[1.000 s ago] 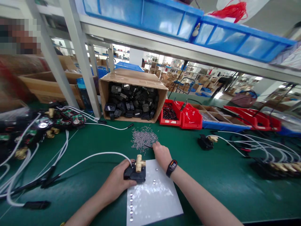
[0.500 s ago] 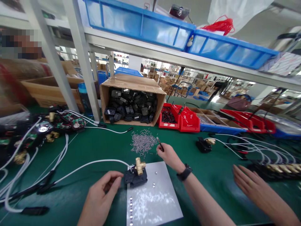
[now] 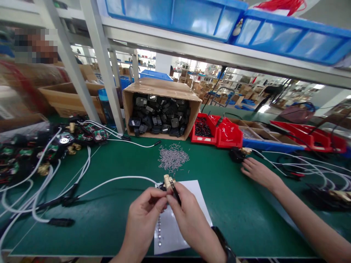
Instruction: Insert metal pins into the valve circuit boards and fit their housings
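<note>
My left hand and my right hand meet low in the middle, over a white sheet. A thin dark tool is pinched in my right hand, tip pointing up. My left fingers are pinched together against that tool; what they hold is too small to see. Just behind my fingers stands a black block with a brass fitting, mostly hidden, with a white cable running left from it. A heap of small metal pins lies farther back.
Another person's hand reaches in from the right toward a black part with a brass fitting. A cardboard box of black parts, red bins and wired assemblies ring the green mat.
My right hand came back from the pin heap with the thin tool and joined my left hand in front of the block. The other person's hand moved forward to the black part.
</note>
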`<action>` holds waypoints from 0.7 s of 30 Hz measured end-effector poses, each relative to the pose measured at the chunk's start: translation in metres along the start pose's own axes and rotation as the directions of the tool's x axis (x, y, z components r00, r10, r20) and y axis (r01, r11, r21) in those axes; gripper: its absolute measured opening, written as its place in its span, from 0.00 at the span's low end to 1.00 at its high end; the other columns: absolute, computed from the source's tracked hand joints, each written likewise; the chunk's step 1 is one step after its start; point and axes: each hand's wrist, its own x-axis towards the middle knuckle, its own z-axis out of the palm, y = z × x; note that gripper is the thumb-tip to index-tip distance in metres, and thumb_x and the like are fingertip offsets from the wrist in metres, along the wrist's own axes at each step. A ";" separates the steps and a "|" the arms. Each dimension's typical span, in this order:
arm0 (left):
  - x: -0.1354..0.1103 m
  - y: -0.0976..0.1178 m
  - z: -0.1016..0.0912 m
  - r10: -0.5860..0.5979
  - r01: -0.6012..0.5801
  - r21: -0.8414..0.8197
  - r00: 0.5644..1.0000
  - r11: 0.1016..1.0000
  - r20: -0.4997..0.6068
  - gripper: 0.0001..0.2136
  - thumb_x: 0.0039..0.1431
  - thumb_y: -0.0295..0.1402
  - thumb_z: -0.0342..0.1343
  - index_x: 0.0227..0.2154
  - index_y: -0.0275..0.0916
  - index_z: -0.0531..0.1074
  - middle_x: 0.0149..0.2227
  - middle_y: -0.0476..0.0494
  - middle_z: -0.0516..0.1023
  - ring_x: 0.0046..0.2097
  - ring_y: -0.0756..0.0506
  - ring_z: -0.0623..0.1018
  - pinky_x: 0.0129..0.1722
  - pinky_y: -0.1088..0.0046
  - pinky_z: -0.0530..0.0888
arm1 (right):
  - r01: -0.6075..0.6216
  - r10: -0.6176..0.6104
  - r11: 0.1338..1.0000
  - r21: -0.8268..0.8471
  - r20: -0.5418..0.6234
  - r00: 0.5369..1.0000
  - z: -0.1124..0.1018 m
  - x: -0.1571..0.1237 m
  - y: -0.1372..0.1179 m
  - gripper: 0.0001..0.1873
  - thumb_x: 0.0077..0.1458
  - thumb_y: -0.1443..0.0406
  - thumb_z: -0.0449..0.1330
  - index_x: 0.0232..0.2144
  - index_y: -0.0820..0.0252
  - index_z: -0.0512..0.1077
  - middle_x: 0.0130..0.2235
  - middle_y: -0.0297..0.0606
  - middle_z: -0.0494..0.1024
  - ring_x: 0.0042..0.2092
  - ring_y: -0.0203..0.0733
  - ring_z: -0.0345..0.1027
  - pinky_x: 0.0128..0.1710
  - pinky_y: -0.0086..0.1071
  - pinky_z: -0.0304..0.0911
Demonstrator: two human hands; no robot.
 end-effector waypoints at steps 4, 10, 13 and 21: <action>0.002 -0.015 -0.012 -0.012 0.009 -0.037 0.997 0.999 -0.076 0.08 0.47 0.37 0.59 0.27 0.37 0.70 0.25 0.49 0.73 0.28 0.50 0.73 0.28 0.77 0.71 | -0.077 0.087 0.987 0.143 -0.063 0.994 -0.009 -0.001 0.009 0.07 0.57 0.63 0.49 0.28 0.57 0.62 0.28 0.32 0.66 0.29 0.37 0.61 0.30 0.29 0.58; 0.033 -0.048 -0.054 -0.103 0.131 0.236 0.986 0.963 -0.129 0.13 0.48 0.42 0.55 0.27 0.35 0.70 0.25 0.47 0.74 0.27 0.48 0.73 0.28 0.75 0.70 | -0.281 0.304 0.941 0.186 -0.108 0.946 -0.036 0.028 0.066 0.05 0.53 0.62 0.50 0.30 0.58 0.61 0.21 0.25 0.57 0.18 0.31 0.49 0.16 0.24 0.46; 0.050 -0.055 -0.057 -0.103 0.114 0.380 0.993 0.918 -0.050 0.12 0.46 0.41 0.56 0.25 0.35 0.72 0.23 0.47 0.75 0.26 0.46 0.73 0.28 0.73 0.69 | -0.324 0.328 0.925 0.199 0.016 0.945 -0.032 0.045 0.082 0.04 0.50 0.65 0.51 0.30 0.60 0.63 0.19 0.23 0.55 0.17 0.30 0.46 0.14 0.23 0.44; 0.060 -0.057 -0.041 -0.104 0.048 0.518 0.991 0.854 0.079 0.08 0.45 0.36 0.55 0.23 0.39 0.77 0.25 0.46 0.79 0.31 0.42 0.77 0.36 0.68 0.70 | -0.311 0.297 0.937 0.157 0.102 0.949 -0.016 0.052 0.094 0.04 0.46 0.69 0.57 0.29 0.61 0.67 0.21 0.25 0.63 0.19 0.29 0.52 0.17 0.22 0.48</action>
